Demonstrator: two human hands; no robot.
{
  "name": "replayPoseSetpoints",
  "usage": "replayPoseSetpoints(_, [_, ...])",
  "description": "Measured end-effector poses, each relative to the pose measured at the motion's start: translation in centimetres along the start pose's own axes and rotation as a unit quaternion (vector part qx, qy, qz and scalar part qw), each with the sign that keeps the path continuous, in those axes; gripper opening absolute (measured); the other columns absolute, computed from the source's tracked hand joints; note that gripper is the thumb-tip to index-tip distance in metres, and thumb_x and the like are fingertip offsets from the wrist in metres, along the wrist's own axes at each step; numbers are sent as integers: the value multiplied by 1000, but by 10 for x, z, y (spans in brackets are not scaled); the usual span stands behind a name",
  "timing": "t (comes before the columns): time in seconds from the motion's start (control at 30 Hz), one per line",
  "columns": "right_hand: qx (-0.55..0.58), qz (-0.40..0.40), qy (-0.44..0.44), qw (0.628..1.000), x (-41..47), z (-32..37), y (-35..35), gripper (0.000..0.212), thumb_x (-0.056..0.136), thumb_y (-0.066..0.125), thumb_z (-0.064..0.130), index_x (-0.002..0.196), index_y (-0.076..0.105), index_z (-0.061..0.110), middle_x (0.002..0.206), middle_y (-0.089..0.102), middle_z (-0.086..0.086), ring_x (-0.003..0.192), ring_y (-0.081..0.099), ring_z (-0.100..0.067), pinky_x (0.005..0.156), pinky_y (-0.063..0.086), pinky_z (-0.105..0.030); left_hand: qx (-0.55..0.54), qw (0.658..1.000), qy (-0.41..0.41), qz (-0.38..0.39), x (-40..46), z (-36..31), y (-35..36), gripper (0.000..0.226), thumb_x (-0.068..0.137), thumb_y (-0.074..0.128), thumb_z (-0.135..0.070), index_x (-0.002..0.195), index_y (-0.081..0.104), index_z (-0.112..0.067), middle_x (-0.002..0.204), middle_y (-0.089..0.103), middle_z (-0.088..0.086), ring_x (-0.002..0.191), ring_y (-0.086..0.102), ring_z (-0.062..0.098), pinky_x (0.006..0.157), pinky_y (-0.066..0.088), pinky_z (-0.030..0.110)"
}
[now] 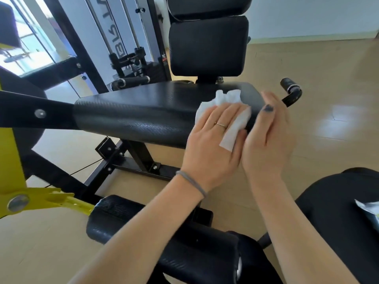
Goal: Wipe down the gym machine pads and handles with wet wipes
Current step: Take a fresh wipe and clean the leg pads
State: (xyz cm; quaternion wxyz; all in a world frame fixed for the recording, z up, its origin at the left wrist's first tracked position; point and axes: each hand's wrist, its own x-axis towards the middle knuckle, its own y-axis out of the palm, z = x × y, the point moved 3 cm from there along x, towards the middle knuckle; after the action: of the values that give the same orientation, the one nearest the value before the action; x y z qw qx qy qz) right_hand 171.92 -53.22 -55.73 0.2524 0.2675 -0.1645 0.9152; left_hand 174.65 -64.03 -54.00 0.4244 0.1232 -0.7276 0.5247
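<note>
Head: crumpled white wipe (pixel 223 117), textured black pad (pixel 143 111).

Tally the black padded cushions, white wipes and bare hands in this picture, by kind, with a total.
Black pads: 4 (seat pad, lower back pad, upper back pad, roller pad)
White wipes: 1 (wipe)
Hands: 2 (left hand, right hand)
Total: 7

The place is a gym. A black padded seat (pixel 147 113) lies under the hands, with an upright back pad (pixel 208 46) beyond them. Guide rods and a weight stack (pixel 131 56) stand beyond and left of the hands. A yellow frame (pixel 12 160) stands far left. A roller pad (pixel 143 224) lies below the forearms.
</note>
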Motion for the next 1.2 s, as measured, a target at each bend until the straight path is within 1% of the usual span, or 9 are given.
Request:
replayPoseSetpoints(0.17, [134,39,150,979,-5,-17,-2,52,107,22,41,147,51,24,147,54,13,132,42,10,115,33,-17,106,982,-154,-4,-23,111,-43,42,107,29,-36,131,57,-15,130,59,5,123,51,23,116,28,28])
replayPoseSetpoints(0.3, [216,21,214,952,-7,-17,2,51,105,26,45,145,55,29,144,55,19,135,43,7,120,33,-32,119,954,-269,-61,-26,119,-43,44,106,27,-27,126,60,-6,129,60,12,125,49,31,119,26,40])
replayPoseSetpoints(0.47, [363,95,263,889,0,-33,3,53,100,35,52,122,65,14,121,67,2,116,62,-11,103,47,-36,9,1000,-28,-11,-5,-23,20,44,102,43,-26,141,54,-8,144,55,8,135,47,26,118,29,41])
replayPoseSetpoints(0.57, [388,135,315,856,-1,-42,0,57,106,28,48,131,62,10,128,67,-2,119,61,-13,100,47,-30,27,998,45,15,-10,-7,16,47,100,49,-21,145,49,-8,150,49,8,141,43,24,119,30,44])
replayPoseSetpoints(0.8, [420,142,377,813,-11,-44,8,50,108,29,50,151,47,32,152,50,14,145,38,-7,123,22,-35,69,965,-235,-95,-44,67,-6,50,106,30,-34,149,38,-11,153,41,9,147,30,26,123,19,48])
replayPoseSetpoints(0.9, [460,156,393,781,-12,-46,2,53,107,35,49,142,59,17,138,64,-4,131,58,-19,115,42,-40,95,994,-28,-39,-39,-13,45,51,103,37,-28,151,33,-11,156,38,12,151,21,32,124,14,47])
replayPoseSetpoints(1.07, [487,211,401,746,-15,-52,-17,60,109,24,45,139,59,7,133,66,-16,126,62,-23,111,45,-38,220,954,205,-10,-31,-18,56,55,103,46,-24,155,28,-21,159,29,4,147,28,28,123,22,44])
replayPoseSetpoints(1.13, [465,189,372,781,-19,-46,-13,55,110,25,40,144,51,5,138,61,-15,128,56,-13,110,41,-29,189,969,157,-18,-34,18,34,52,102,44,-22,153,35,-20,157,36,8,145,33,31,122,22,44])
replayPoseSetpoints(1.2, [432,157,388,799,-24,-38,-8,52,110,30,41,154,40,16,152,51,1,141,42,-7,115,31,-26,103,991,-39,-82,-44,61,8,49,104,40,-27,151,37,-13,155,40,11,146,34,30,123,20,44])
